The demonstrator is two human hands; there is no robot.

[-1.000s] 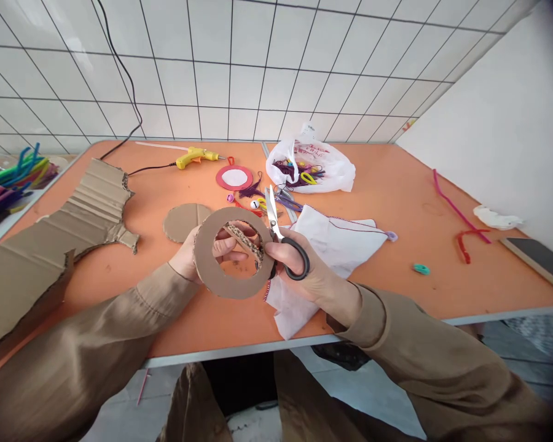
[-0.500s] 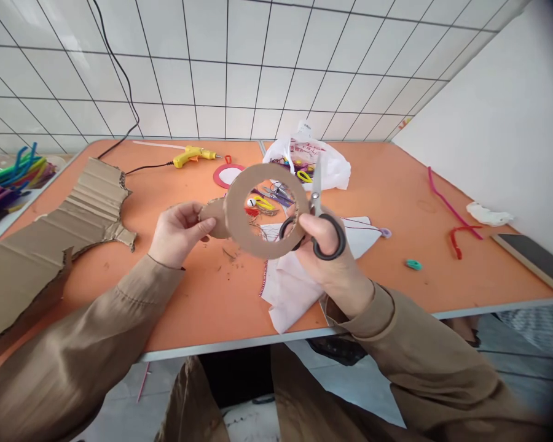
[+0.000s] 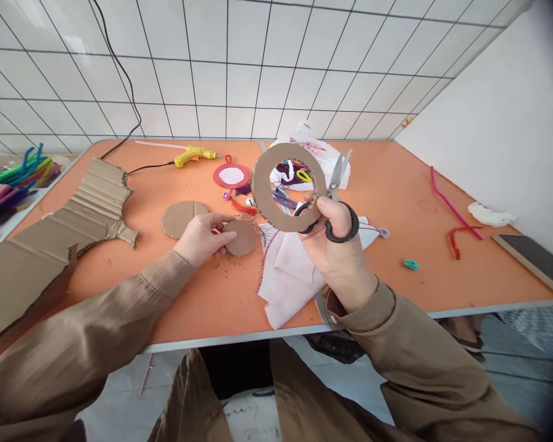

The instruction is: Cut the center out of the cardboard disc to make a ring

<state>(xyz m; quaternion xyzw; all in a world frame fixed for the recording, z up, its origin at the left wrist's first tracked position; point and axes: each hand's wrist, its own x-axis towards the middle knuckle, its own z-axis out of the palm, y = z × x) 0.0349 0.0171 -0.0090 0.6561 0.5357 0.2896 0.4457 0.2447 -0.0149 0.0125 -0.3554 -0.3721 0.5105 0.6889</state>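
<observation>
My left hand (image 3: 207, 238) pinches the edge of a small cardboard disc (image 3: 241, 238) low over the table. Just behind that hand a larger cardboard disc (image 3: 177, 220) lies flat. In my right hand (image 3: 336, 252) are a cardboard ring (image 3: 265, 199), gripped at its right edge, and black-handled scissors (image 3: 335, 175), their blades slightly apart and pointing up. Below the ring is a white cloth (image 3: 288, 279) with a dark stitched edge. Through the ring's hole show purple thread and a yellow loop.
A torn cardboard sheet (image 3: 41, 264) covers the left of the orange table. Toward the back are a yellow glue gun (image 3: 194, 156), a red-rimmed oval (image 3: 231, 176) and a white plastic bag (image 3: 336, 161). Pipe cleaners (image 3: 454, 199) and a teal coil (image 3: 410, 264) lie at right.
My left hand has come right and down with the small disc, uncovering the larger disc on the table. My right hand has lifted the ring up and to the right, with the scissors.
</observation>
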